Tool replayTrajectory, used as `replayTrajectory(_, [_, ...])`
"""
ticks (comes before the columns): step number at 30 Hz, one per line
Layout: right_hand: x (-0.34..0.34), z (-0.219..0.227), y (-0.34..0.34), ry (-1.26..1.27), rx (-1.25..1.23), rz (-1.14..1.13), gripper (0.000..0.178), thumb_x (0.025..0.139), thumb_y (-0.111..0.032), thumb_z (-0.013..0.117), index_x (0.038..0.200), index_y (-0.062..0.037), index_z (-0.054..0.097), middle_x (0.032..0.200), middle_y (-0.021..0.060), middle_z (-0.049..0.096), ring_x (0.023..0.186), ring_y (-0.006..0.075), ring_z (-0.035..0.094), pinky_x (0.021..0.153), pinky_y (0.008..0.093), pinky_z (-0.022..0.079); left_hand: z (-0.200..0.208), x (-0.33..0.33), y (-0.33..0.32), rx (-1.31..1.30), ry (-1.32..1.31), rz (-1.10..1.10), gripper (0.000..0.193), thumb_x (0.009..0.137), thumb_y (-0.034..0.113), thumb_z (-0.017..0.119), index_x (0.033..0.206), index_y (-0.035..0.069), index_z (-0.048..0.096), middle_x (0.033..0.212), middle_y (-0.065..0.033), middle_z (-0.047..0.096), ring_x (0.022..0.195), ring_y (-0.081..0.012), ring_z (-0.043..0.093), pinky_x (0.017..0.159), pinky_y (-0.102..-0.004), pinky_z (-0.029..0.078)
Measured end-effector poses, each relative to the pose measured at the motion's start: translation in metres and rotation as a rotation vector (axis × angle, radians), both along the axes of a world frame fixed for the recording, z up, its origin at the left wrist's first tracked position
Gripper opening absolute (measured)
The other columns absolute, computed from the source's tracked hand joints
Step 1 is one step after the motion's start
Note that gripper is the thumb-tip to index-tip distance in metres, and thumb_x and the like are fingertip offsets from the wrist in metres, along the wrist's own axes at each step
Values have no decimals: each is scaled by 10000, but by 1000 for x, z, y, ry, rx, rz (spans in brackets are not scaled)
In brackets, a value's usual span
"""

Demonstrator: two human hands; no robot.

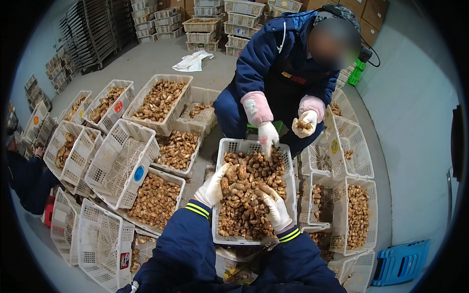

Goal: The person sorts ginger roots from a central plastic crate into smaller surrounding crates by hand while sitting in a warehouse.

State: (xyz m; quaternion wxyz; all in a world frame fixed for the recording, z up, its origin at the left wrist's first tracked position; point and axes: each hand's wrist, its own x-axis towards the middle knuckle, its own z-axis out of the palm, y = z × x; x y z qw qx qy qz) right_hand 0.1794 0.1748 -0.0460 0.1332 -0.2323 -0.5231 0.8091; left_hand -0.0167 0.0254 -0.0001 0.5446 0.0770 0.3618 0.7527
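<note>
A white plastic basket [225,146] in front of me is heaped with brown knobbly roots [246,215]. My left hand [213,188], in a white glove, rests at the basket's left edge and grips one brown root [225,186]. My right hand [274,207], also gloved, lies on the heap with its fingers curled over roots. Across the basket a person in a dark blue jacket crouches; one of their gloved hands [268,138] reaches into the basket's far end, the other hand [305,124] holds roots.
Several white baskets of the same roots stand to the left [159,100] and right [359,215]. Empty baskets [122,163] lean tilted at left. Stacked crates [205,27] line the back. A blue stool [400,261] sits at lower right. Another person's sleeve [24,178] shows at far left.
</note>
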Motion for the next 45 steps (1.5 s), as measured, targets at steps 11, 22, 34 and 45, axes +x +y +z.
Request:
replayTrajectory(11, [1, 4, 15, -34, 408, 62, 591, 939, -242, 689, 1420, 16, 465, 1317, 136, 614, 1185, 195, 583, 1013, 306, 458, -23, 29, 13, -412, 388, -394, 552, 1023, 519, 452, 1306, 60, 572, 1152, -67, 676, 847, -184, 701, 663, -271, 553])
replayTrajectory(22, [57, 73, 37, -94, 463, -109, 305, 884, -104, 692, 1176, -20, 674, 982, 43, 719, 850, 87, 638, 764, 232, 510, -33, 20, 20, -325, 256, -193, 515, 1012, 475, 503, 1226, 28, 641, 1093, -96, 712, 900, -173, 677, 754, -308, 541])
replayTrajectory(34, [435, -89, 0, -499, 78, -745, 270, 918, -106, 694, 1152, 25, 663, 942, 46, 718, 789, 77, 628, 704, 240, 509, -55, 8, -9, -197, 235, -143, 448, 1002, 366, 570, 1287, 20, 585, 1224, -124, 658, 948, -182, 656, 705, -249, 528])
replayTrajectory(45, [568, -221, -127, -1398, 166, -574, 473, 859, -409, 682, 1227, -111, 683, 1224, 131, 686, 1165, 296, 634, 1002, 387, 482, -62, 83, -19, -435, 330, -59, 407, 1010, 394, 543, 1275, 91, 606, 1172, -76, 690, 741, -144, 657, 514, -199, 420])
